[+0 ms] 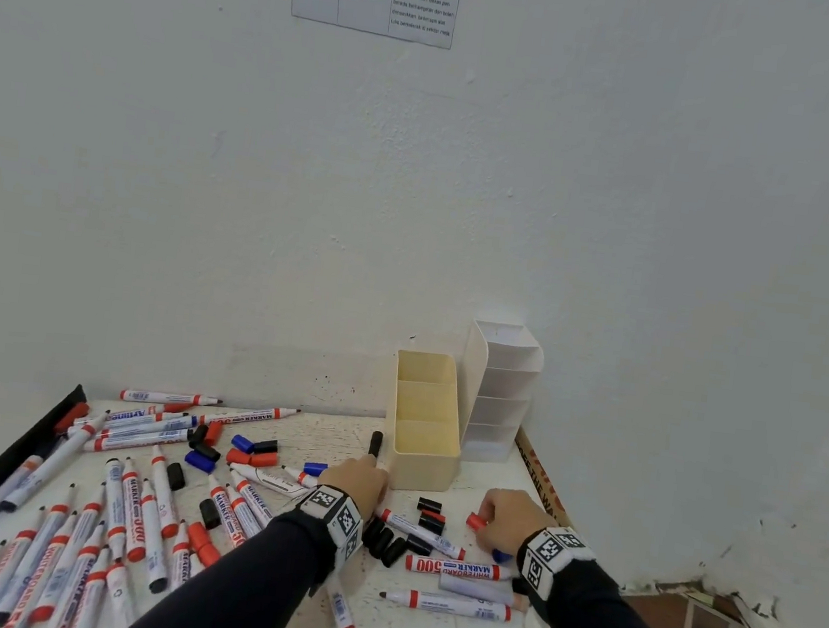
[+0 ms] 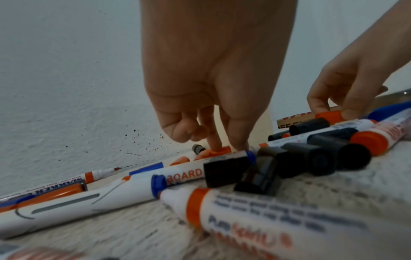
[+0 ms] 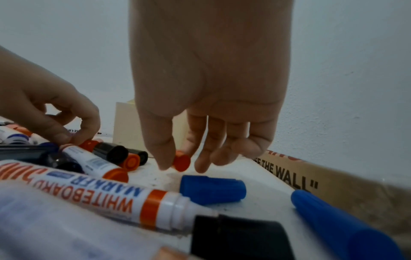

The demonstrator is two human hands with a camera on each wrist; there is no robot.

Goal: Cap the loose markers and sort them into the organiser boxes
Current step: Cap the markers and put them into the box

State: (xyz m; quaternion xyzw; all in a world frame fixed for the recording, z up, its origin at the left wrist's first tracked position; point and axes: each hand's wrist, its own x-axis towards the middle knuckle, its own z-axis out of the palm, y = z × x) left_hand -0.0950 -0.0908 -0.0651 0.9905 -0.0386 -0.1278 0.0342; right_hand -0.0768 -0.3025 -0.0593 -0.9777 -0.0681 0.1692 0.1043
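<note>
My left hand (image 1: 362, 481) reaches down just left of the cream organiser box (image 1: 424, 418). Its thumb and forefinger pinch the red tip end of a white whiteboard marker (image 1: 421, 534) that lies on the table. The left wrist view shows the fingertips (image 2: 214, 144) on that red end (image 2: 222, 151). My right hand (image 1: 486, 523) hovers to the right and pinches a loose red cap (image 3: 181, 162) between thumb and forefinger, a little above the table. A white tiered organiser (image 1: 502, 391) stands behind the cream box against the wall. Both organisers look empty.
Many uncapped markers (image 1: 95, 510) lie heaped on the left half of the table. Loose black caps (image 1: 384, 537), red caps and a blue cap (image 3: 211, 190) lie between my hands. A cardboard strip (image 1: 538, 477) runs along the right edge. A black tray edge (image 1: 26, 440) borders the left.
</note>
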